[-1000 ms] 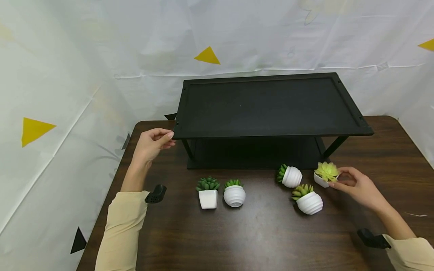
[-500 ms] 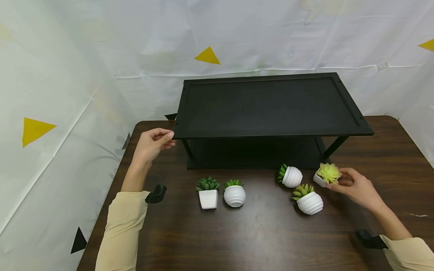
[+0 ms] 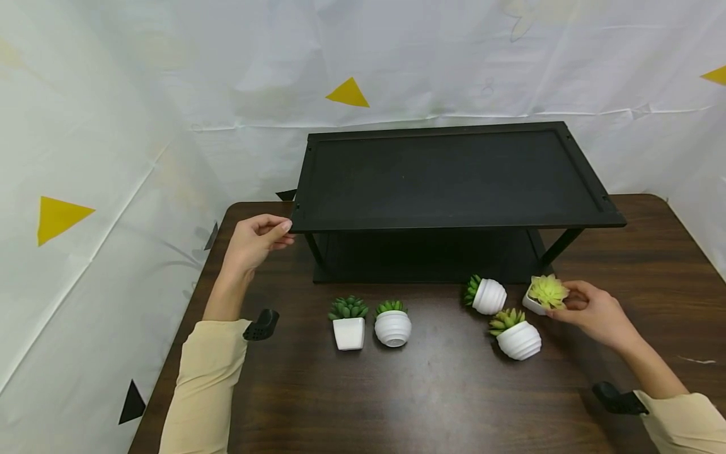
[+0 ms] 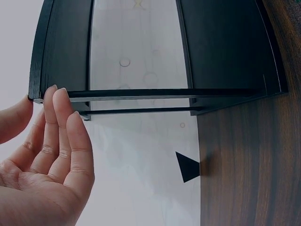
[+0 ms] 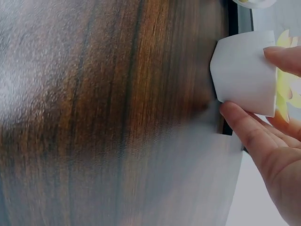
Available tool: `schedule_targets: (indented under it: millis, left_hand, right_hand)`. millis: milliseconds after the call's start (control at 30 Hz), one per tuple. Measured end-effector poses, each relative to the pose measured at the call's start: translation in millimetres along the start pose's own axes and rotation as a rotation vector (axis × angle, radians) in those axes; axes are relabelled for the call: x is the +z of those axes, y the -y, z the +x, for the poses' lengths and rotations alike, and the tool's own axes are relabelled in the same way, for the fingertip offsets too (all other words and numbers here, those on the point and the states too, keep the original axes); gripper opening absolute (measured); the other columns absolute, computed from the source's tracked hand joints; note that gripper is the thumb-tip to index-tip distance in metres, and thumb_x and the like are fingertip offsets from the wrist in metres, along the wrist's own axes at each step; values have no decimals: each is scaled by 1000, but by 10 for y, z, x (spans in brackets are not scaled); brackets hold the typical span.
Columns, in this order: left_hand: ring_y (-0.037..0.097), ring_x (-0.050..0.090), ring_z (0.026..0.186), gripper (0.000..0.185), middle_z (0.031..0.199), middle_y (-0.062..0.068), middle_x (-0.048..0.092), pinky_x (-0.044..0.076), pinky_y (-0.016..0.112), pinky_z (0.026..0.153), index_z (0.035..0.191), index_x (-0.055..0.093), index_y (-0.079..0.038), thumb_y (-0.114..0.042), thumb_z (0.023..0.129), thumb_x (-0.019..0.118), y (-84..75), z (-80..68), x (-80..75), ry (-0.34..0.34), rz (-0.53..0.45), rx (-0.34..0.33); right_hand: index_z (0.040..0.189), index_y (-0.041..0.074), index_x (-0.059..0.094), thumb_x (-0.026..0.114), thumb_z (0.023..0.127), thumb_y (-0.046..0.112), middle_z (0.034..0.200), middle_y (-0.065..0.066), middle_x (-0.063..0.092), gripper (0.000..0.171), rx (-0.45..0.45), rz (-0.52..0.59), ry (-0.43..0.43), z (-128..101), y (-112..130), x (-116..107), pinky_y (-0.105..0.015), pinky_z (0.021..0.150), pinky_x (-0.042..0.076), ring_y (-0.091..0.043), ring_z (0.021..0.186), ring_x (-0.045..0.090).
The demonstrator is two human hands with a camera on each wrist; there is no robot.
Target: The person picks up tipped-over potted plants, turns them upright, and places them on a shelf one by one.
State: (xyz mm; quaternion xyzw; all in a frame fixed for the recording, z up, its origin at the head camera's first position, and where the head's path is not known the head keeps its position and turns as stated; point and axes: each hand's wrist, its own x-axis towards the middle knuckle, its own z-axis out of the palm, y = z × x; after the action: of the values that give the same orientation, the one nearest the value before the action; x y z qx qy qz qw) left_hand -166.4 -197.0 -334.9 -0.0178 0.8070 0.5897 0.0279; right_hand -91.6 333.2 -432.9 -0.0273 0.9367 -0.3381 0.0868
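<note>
Fingers [image 5: 244,127] and thumb of the right hand [image 3: 595,312] pinch the small white pot of the yellow-green succulent [image 3: 541,295], which stands near the table's [image 3: 431,403] right side, just in front of the black shelf's [image 3: 454,180] front right leg; the wrist view shows the thumb on one face of the pot and a finger on the opposite face, the pot tipped a little rather than square on the wood. The plant lies just left of the palm, its rosette leaning toward the shelf. The right hand is plainly the nearer one; the left hand [image 3: 255,239] is well apart, across the table, its relaxed fingertips touching the shelf's front left corner, thumb beside them, gripping nothing that I can see. Close neighbours crowd the left of the held pot: a ribbed pot lying on its side [image 3: 484,295] just beside it, and another ribbed pot [image 3: 516,337] tilted just in front. Two upright pots, one square [image 3: 348,325] and one round [image 3: 392,323], stand together nearer the front left. Open room lies to the right and front of the hand on bare table, above on the shelf's flat top, and on the dark lower tier behind.
</note>
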Motion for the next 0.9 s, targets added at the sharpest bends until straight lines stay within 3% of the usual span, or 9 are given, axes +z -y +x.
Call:
schedule_targets:
  millis: [300,500,567,733,900]
  left_hand:
    - [8,64,69,31,81,2,64,53,24,70,108,60,7,-18,90,60,8,15,-11,-2,27,11]
    - [9,64,70,31,83,4,65,53,26,72,108,59,7,-17,90,60,2,12,-20,3,20,11]
    - [10,65,71,31,81,2,64,53,26,71,108,59,7,-17,90,60,-2,10,-22,4,18,10]
    - [14,65,73,31,79,-2,63,53,25,71,108,59,7,-18,90,60,-12,6,-22,5,16,4]
    - [9,64,69,31,77,-3,64,53,23,70,108,59,8,-17,90,60,-22,6,-18,5,0,-7]
  right_hand:
    - [122,-16,41,72,79,22,101,-28,61,66,-5,4,44,5,29,-39,-22,60,48,6,77,54]
    - [122,-17,40,73,79,20,106,-32,57,66,-12,-1,70,14,115,-131,-26,62,50,-22,88,61]
    - [122,-17,40,73,79,19,106,-31,57,66,-21,-3,73,14,153,-176,-26,61,50,-17,87,61]
    - [121,-17,41,74,78,15,106,-31,56,63,-65,9,63,3,247,-289,-21,59,50,11,78,50]
    - [120,-15,43,75,76,13,104,-29,56,61,-101,18,54,-17,340,-375,-20,57,50,13,77,50]
